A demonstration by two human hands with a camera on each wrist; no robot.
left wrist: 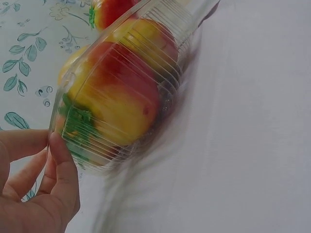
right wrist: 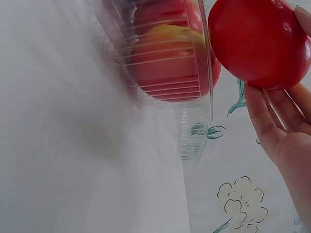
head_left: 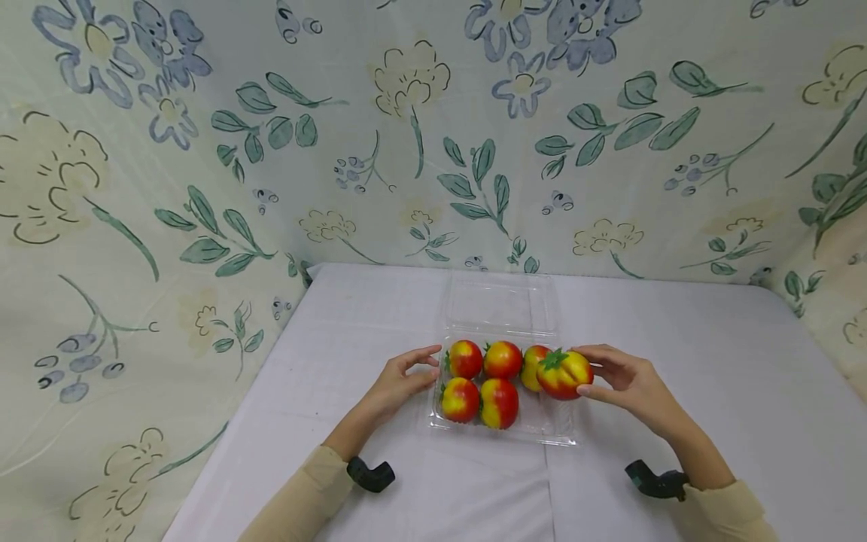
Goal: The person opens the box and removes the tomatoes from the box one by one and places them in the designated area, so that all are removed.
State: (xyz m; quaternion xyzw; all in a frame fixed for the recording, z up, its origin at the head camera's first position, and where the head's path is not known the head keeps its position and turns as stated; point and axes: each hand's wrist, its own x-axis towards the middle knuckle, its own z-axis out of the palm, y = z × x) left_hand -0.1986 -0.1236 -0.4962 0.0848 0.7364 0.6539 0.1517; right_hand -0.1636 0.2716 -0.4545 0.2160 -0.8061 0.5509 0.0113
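Note:
A clear plastic clamshell box lies on the table with its lid folded open behind it. Several red-and-yellow toy tomatoes with green leaf tops sit in it in two rows, among them a front-left one and a front-middle one. My left hand pinches the box's left rim between thumb and fingers; the left wrist view shows this rim grip. My right hand holds another tomato over the right side of the box, fingers around it. In the right wrist view this tomato is above the rim.
A white cloth covers the table. Behind and at both sides hangs a floral curtain. A black curved strap piece sits at the left wrist and another at the right wrist.

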